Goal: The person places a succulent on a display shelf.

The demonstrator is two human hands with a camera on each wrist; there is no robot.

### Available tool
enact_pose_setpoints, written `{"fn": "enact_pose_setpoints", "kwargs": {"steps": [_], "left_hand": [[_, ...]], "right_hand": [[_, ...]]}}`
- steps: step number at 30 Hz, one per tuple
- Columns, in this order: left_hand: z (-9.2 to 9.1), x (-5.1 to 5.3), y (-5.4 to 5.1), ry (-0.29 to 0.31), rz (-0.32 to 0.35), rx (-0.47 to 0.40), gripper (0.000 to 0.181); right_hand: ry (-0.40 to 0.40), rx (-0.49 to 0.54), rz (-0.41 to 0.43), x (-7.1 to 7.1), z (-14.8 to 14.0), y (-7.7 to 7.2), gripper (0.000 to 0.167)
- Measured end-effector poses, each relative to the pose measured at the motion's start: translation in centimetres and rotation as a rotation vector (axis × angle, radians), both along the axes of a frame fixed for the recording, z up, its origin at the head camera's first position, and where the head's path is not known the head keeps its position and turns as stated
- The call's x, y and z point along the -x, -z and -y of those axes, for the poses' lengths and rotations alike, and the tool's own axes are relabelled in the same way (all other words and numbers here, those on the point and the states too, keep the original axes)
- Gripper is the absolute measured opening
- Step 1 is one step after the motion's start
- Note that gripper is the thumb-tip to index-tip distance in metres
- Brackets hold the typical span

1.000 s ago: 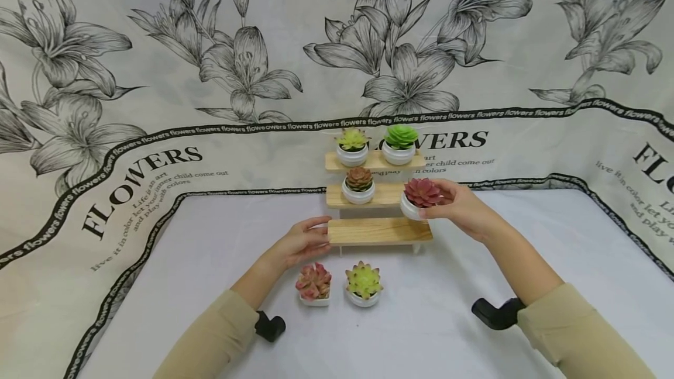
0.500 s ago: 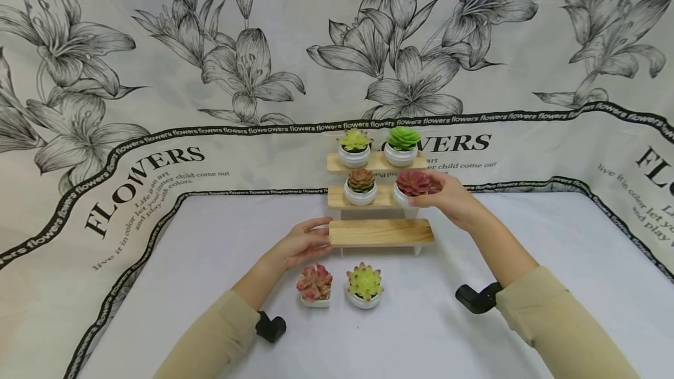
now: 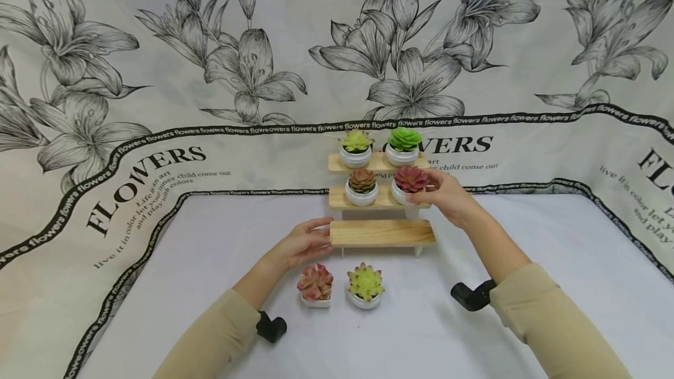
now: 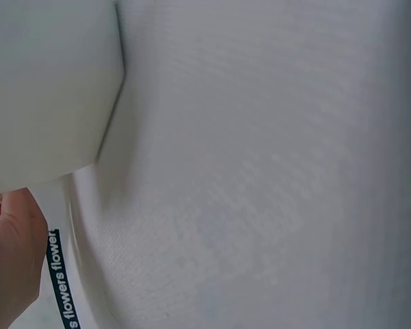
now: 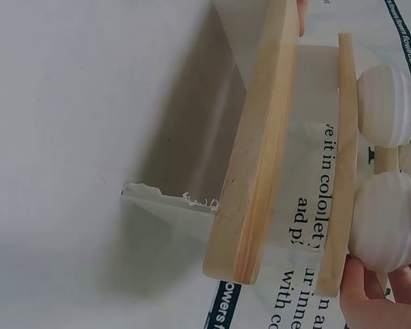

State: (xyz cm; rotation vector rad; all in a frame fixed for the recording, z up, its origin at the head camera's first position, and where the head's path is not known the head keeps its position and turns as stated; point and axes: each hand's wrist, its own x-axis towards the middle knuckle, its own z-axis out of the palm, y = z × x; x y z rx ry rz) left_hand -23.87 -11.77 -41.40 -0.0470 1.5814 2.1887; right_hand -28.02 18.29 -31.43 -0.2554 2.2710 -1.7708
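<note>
A three-tier wooden display stand (image 3: 382, 233) stands at the back of the table in the head view. My right hand (image 3: 447, 195) grips a dark red potted succulent (image 3: 410, 180) by its white pot at the right of the middle tier. In the right wrist view this white pot (image 5: 385, 223) sits against the middle board, with my fingers (image 5: 356, 284) around its side. My left hand (image 3: 302, 244) holds the left end of the lowest tier; its fingertips are partly hidden. A brown potted succulent (image 3: 362, 186) sits left of the red one.
A yellow-green succulent (image 3: 356, 148) and a bright green succulent (image 3: 403, 148) occupy the top tier. On the white table before the stand are a pink succulent in a square pot (image 3: 315, 285) and a lime succulent (image 3: 365, 285). A flower-printed cloth (image 3: 253, 81) hangs behind.
My right hand has carried the red succulent leftward, from the front right of the stand onto the middle tier beside the brown one. My left hand has stayed at the stand's end.
</note>
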Motion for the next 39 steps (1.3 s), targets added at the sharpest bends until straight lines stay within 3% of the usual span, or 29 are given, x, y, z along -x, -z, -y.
{"fn": "enact_pose_setpoints", "kwargs": {"steps": [17,26,34,39], "left_hand": [[0.1,-0.2,0.0,0.006,-0.005,0.005,0.057],[-0.1,-0.1,-0.1,-0.006,0.007,0.012,0.057],[0.0,-0.1,0.0,-0.006,0.0,0.013,0.056],[-0.1,-0.2,-0.1,-0.005,-0.005,0.017,0.056]], "right_hand": [[-0.035,0.022,-0.03,-2.6,-2.6,0.4,0.075],[-0.054,0.002,-0.067,-4.4,-3.6,1.1,0.065],[-0.122,0.019,-0.077,-6.3,-2.9,2.7,0.059],[-0.2,0.025,-0.039,-7.0,-2.2,4.3,0.064]]}}
